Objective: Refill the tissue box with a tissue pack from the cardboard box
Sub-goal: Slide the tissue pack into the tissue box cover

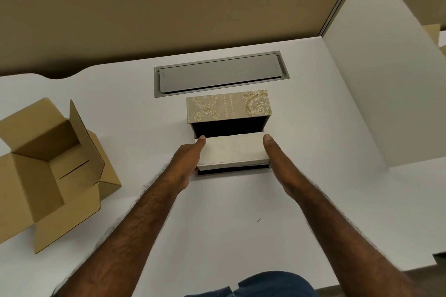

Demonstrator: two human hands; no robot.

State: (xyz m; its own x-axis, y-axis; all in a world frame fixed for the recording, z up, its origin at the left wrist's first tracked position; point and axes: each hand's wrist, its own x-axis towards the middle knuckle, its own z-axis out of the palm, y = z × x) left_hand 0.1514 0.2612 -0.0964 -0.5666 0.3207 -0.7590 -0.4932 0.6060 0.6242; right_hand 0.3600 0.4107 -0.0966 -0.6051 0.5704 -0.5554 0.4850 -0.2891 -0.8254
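A beige tissue box (228,106) with a gold floral pattern lies open on the white desk, its dark inside facing me. A white tissue pack (233,150) sits at the box's mouth, over the dark lower flap, partly outside the box. My left hand (187,164) presses against the pack's left end and my right hand (277,161) against its right end, so both hands clamp it between them. The brown cardboard box (48,171) stands open at the left; what I see of its inside holds nothing.
A grey cable hatch (220,73) is set into the white desk (313,200) just behind the tissue box. A white divider panel (386,79) rises at the right. A tan partition wall runs along the back.
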